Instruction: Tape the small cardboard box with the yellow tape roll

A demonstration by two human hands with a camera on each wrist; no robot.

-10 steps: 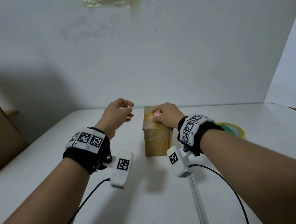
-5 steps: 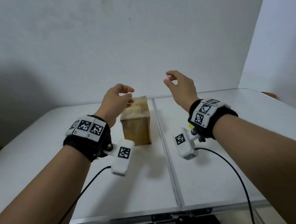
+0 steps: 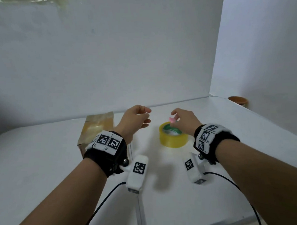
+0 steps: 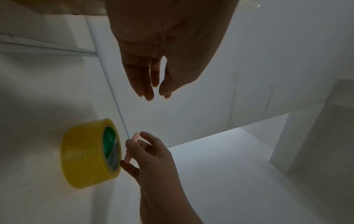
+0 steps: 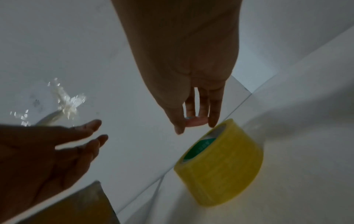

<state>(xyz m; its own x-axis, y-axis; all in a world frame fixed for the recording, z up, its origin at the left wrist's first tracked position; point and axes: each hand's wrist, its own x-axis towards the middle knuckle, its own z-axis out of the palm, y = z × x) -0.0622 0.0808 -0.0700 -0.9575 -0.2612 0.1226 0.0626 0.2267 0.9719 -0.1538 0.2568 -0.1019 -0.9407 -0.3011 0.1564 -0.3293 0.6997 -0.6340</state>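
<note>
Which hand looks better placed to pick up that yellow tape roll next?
Probably the right hand: it hovers directly over the yellow tape roll, though it already pinches a small pink object. The left hand is empty but hangs off to the roll's side.

Tape roll [image 3: 173, 137] lies flat on table [image 3: 43, 172], right of table seam. Cardboard box [image 3: 97, 128] stands left of seam, toward back. Left hand [image 3: 135, 121] hovers between box and roll, above seam. Right hand [image 3: 184, 121] hovers over roll's far right edge, pinching small flat piece [image 3: 172, 119]. Bowl [image 3: 238, 100] at far right table edge.
</note>
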